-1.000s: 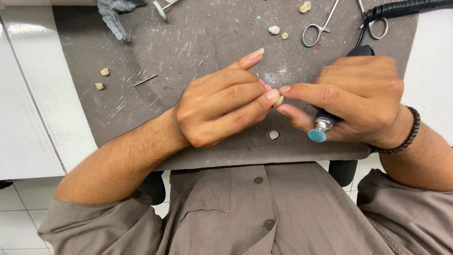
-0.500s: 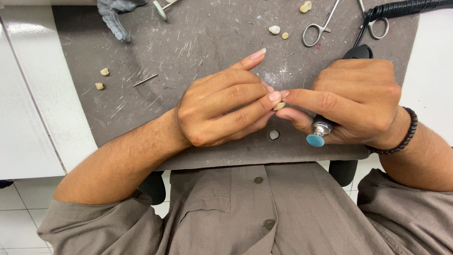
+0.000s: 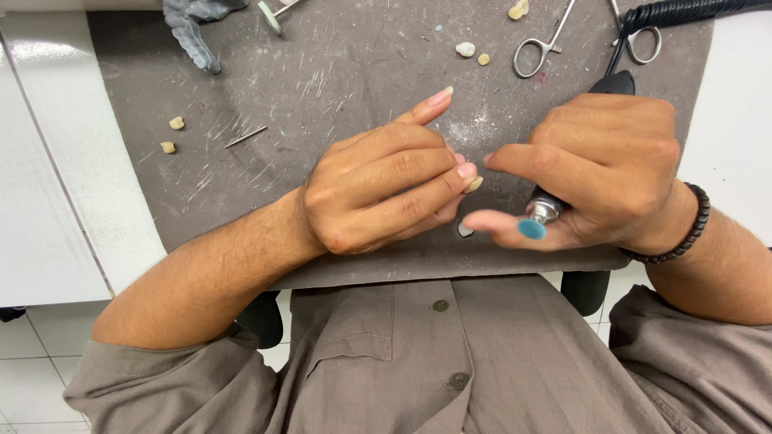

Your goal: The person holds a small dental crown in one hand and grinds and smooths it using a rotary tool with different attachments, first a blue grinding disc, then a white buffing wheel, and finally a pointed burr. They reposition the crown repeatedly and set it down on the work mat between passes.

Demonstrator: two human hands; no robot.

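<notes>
My left hand [image 3: 378, 189] hovers over the grey mat [image 3: 322, 112], pinching a small cream tooth-shaped piece [image 3: 474, 184] at its fingertips, the index finger stretched out. My right hand [image 3: 599, 173] grips a black rotary handpiece [image 3: 613, 83] with a metal collar and a blue disc tip [image 3: 531, 230] pointing toward me. The right thumb and forefinger reach toward the small piece. Another small pale piece [image 3: 465, 231] lies on the mat under the fingers, mostly hidden.
Several small tooth-like pieces [image 3: 465, 49] lie on the scratched mat, two more at the left [image 3: 176, 123]. Metal forceps [image 3: 547, 40] and a coiled black cable [image 3: 683, 10] lie at the top right, a thin pin [image 3: 245, 137] mid-left, a grey moulded object [image 3: 193, 32] top left.
My right hand has turned slightly, so the blue disc tip has shifted left and lower toward my left fingertips. The left hand stays nearly still.
</notes>
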